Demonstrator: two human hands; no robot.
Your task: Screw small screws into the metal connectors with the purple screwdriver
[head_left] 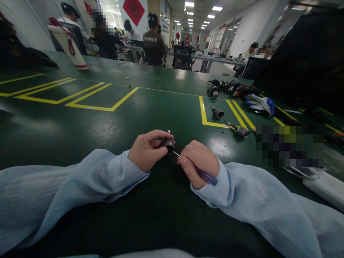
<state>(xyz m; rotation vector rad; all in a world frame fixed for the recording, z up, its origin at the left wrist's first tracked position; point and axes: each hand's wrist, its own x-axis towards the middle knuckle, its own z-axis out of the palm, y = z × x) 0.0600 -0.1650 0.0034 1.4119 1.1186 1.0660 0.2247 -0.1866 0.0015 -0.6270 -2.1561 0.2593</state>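
Over the green table, my left hand [147,148] pinches a small dark metal cup-shaped part [169,144] with a thin stem pointing away from me. My right hand [200,162] is closed round a screwdriver [206,176] with a clear purple handle. The screwdriver's thin shaft reaches left to the open end of the cup-shaped part; whether the tip touches inside is hidden. A small dark ring-like piece [167,194] lies on the table between my forearms.
To the right lie two similar metal parts, one small [218,113] and one longer [242,131], near yellow tape. Farther back are a heap of dark tools [228,87] and a blue-white glove [260,104]. A white tube-shaped holder [68,44] stands back left. People sit beyond.
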